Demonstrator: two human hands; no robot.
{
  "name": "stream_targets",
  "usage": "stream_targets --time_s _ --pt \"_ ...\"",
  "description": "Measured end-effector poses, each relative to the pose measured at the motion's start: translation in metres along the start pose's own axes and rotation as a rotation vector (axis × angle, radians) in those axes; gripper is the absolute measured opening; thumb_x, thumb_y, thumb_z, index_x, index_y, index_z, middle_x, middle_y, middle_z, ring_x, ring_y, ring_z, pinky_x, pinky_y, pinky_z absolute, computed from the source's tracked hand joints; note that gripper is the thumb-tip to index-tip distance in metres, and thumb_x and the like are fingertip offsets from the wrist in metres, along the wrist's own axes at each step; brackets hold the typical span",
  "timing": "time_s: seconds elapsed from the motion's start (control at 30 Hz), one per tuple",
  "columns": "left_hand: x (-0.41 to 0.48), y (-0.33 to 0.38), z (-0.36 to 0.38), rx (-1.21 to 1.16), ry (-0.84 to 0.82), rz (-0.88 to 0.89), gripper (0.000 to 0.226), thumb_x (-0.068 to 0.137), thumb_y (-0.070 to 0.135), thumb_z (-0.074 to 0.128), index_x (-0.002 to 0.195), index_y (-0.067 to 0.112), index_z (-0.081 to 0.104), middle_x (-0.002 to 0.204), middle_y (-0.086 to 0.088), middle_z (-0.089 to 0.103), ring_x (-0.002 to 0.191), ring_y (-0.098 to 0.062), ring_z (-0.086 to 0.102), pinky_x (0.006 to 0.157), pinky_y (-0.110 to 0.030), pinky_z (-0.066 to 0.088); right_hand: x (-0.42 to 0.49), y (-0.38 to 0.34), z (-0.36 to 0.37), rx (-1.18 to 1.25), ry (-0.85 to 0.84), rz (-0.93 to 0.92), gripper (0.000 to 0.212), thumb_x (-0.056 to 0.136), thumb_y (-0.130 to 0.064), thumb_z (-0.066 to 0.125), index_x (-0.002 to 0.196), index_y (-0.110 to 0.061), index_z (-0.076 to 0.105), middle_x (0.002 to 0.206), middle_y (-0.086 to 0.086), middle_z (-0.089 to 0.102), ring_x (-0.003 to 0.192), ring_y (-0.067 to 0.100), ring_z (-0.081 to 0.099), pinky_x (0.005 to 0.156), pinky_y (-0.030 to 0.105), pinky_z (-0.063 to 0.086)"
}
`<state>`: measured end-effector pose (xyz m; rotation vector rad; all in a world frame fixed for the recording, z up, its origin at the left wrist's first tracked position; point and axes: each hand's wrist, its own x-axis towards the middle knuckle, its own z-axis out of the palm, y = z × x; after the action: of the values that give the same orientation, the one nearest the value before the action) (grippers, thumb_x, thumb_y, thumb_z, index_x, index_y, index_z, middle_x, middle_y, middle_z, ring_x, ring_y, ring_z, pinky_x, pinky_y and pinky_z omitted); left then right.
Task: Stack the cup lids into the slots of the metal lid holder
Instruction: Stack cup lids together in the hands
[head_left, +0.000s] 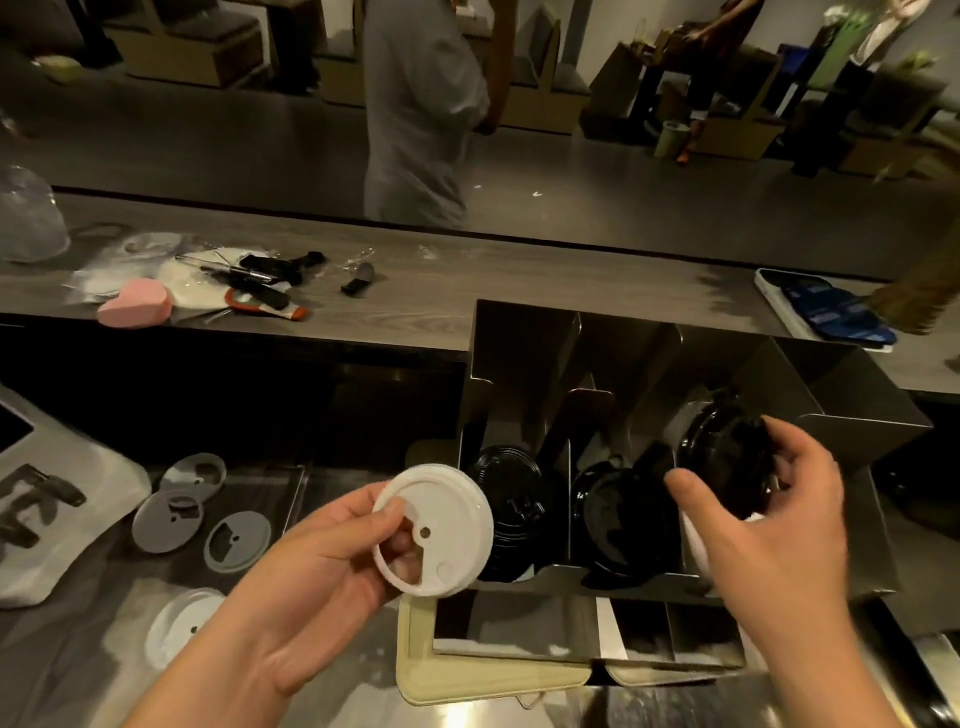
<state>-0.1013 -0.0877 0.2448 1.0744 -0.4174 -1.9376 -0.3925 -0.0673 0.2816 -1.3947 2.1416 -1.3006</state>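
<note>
— Where does the white lid (441, 530) sit against the grip?
— At 2 o'clock from the left hand's (311, 566) palm, tilted up on edge. The thumb lies on its near face and the fingertips show through its opening, so that grip is clamped on the lid.
— And the other grip?
— The right hand (769, 519) is at 3 o'clock from the lid, over the right slot of the metal lid holder (519, 353). Its fingers are half curled about a black stack (722, 452), with the thumb at the stack's 8 o'clock and the fingers at its 2 o'clock. It is blurred, so I cannot tell whether it squeezes the stack or only cups it.
— What is in the holder?
— The left slot has black lids (511, 499) leaning on edge, just beside the white lid at its 3 o'clock. The middle slot has more dark lids (623, 519), lying lower. The right slot has the black stack.
— Anything loose?
— On the table (78, 670), at 9 o'clock from the left hand, lie three grey lids (161, 522) flat, with a pale lid (179, 626) at their 6 o'clock
</note>
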Motion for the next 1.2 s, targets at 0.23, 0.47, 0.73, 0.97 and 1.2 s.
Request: stream_targets --time_s 0.23,0.47,0.73,0.97,1.2 --pt "0.0 0.002 0.031 0.196 0.083 0.171 0.029 0.083 0.009 0.062 0.111 0.004 0.068 0.105 -0.021 0.073 0.092 -0.031 0.069 0.084 -0.043 0.056 -0.018 0.025 0.028 -0.514 -0.145 -0.179 0.098 0.059 -0.087 0.051 0.134 -0.023 0.05 0.13 -0.004 0.052 0.124 0.02 0.041 0.102 0.044 0.026" --pt "0.007 -0.006 0.049 0.241 0.138 0.237 0.039 0.073 0.011 0.066 0.111 0.001 0.065 0.083 -0.017 0.072 0.065 -0.018 0.07 0.061 -0.029 0.061 -0.016 0.045 0.037 -0.671 -0.177 -0.255 0.089 0.063 -0.089 0.043 0.127 -0.029 0.054 0.122 -0.009 0.06 0.118 0.021 0.04 0.091 0.042 0.023" --pt "0.004 -0.015 0.064 0.203 0.122 0.254 0.028 0.086 0.013 0.062 0.109 -0.001 0.062 0.09 -0.017 0.075 0.085 -0.032 0.075 0.071 -0.036 0.063 -0.02 0.045 0.046 -0.666 -0.11 -0.248 0.092 0.061 -0.089 0.043 0.122 -0.023 0.06 0.111 -0.004 0.061 0.112 0.026 0.047 0.09 0.045 0.028" --pt "-0.002 -0.022 0.08 0.225 0.058 0.262 0.029 0.086 0.02 0.057 0.103 -0.002 0.063 0.101 -0.023 0.073 0.098 -0.035 0.073 0.085 -0.047 0.056 -0.017 0.049 0.041 -0.558 -0.152 -0.218 0.094 0.062 -0.09 0.042 0.129 -0.025 0.054 0.122 -0.006 0.055 0.12 0.022 0.04 0.097 0.046 0.027" --pt "-0.004 -0.039 0.104 0.184 -0.073 0.205 0.023 0.087 0.012 0.063 0.1 -0.007 0.059 0.108 -0.026 0.071 0.103 -0.036 0.071 0.086 -0.046 0.058 -0.035 0.039 0.01 0.107 -0.164 -0.252 0.054 0.075 -0.054 0.066 0.122 -0.04 0.045 0.138 -0.023 0.039 0.133 0.004 0.036 0.101 0.026 0.034"
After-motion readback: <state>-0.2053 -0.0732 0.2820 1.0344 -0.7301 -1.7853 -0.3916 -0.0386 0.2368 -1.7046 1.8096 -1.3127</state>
